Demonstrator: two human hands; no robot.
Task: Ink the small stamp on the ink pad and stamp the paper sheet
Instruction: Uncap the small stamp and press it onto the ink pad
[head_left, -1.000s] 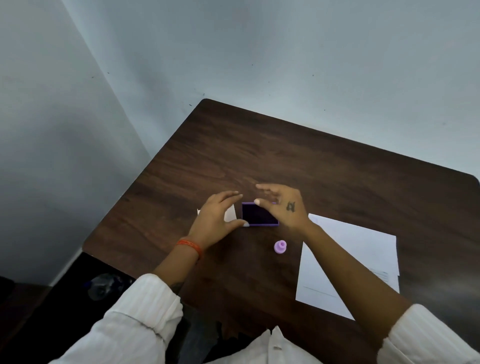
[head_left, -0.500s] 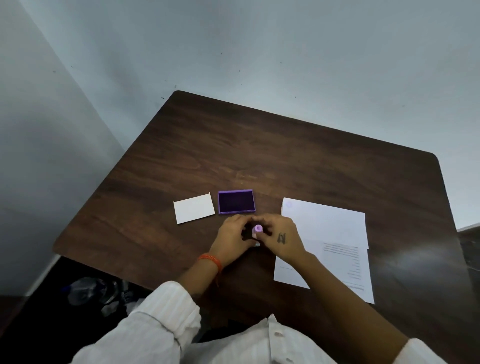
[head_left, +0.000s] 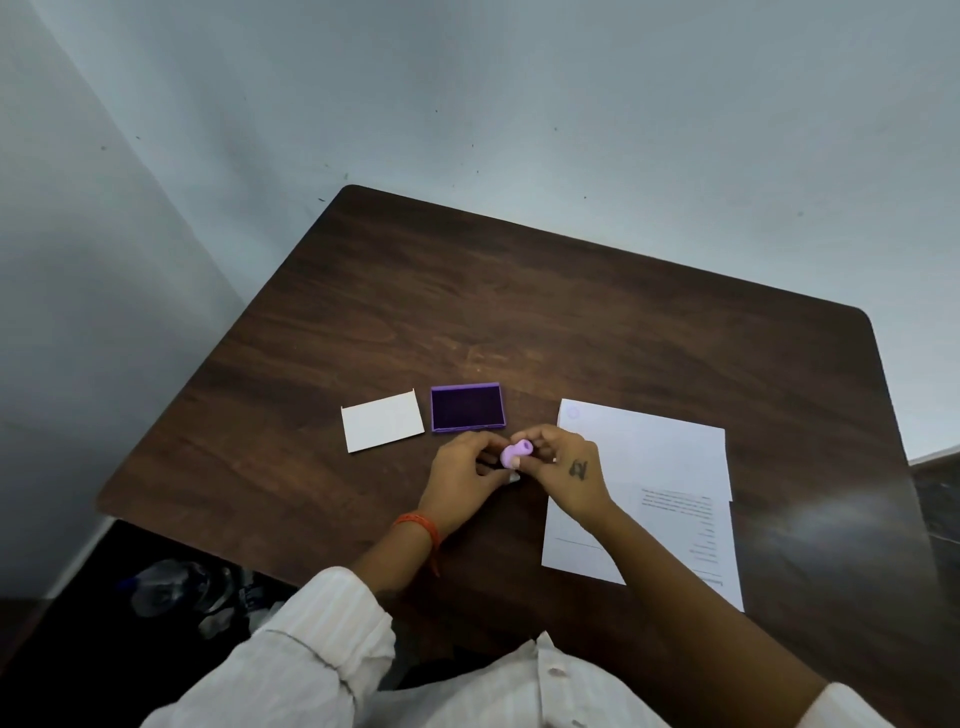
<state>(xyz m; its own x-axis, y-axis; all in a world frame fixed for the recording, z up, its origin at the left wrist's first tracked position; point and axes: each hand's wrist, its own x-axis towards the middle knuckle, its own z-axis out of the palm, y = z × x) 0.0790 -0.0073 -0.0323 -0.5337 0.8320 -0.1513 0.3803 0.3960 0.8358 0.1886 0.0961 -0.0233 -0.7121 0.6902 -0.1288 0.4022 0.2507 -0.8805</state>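
Observation:
A small lilac stamp (head_left: 515, 453) is held tilted just above the dark wooden table (head_left: 519, 312), pinched from both sides. My left hand (head_left: 462, 475) grips its lower end and my right hand (head_left: 563, 470) grips its upper end. Just behind the hands lies the purple ink pad (head_left: 467, 407), uncovered, with its dark pad facing up. The white paper sheet (head_left: 660, 457) lies to the right, partly under my right wrist, with some printed lines on its near right part.
A white rectangular lid or card (head_left: 383, 428) lies left of the ink pad. A second sheet (head_left: 719, 561) pokes out under the paper. The table sits in a wall corner; clutter with a plastic bottle (head_left: 171, 587) lies on the floor at the left.
Both hands left the ink pad, came back toward me and took hold of the stamp. It has been lifted off the table and tilted between the fingers. The head camera also shifted.

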